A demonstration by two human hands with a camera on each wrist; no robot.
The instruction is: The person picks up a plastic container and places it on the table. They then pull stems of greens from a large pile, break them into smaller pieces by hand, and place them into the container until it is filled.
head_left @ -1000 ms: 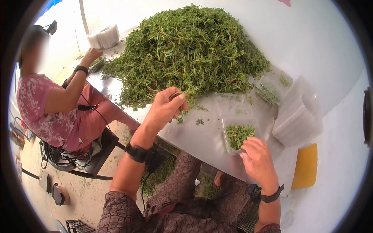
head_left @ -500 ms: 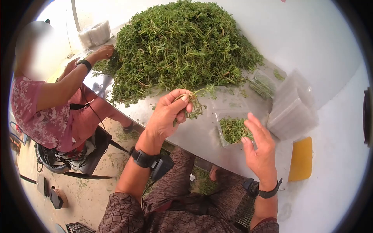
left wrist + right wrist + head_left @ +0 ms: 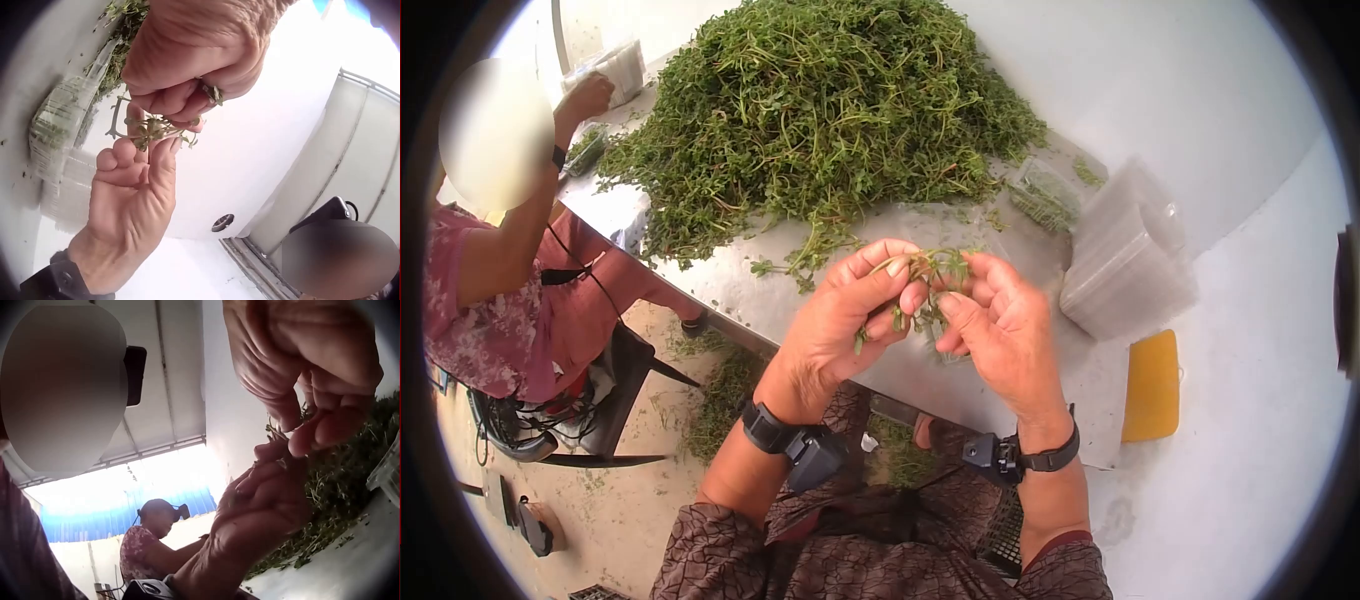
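Note:
In the head view, green stems (image 3: 935,268) hang between the two hands, in front of a large heap of greens (image 3: 820,120). The left hand (image 3: 840,315) curls its fingers round a small bunch, with leaves poking out below them. Thumb and fingers of the right hand (image 3: 1005,335) pinch the leafy end of the same stems. The left wrist view shows the sprig (image 3: 153,130) between the left hand (image 3: 194,56) above and the right hand (image 3: 131,200) below. The clear tray of greens is mostly hidden behind the hands.
A stack of clear containers (image 3: 1125,260) and a filled clear box (image 3: 1045,195) stand at the table's right. A yellow board (image 3: 1150,385) lies nearer. At the left sits another person (image 3: 510,300), beside more stacked containers (image 3: 615,72).
The right hand has left the clear tray and moved left to the stems in the left hand. Those stems are now between both hands. The view has shifted, and the other person's arm has moved.

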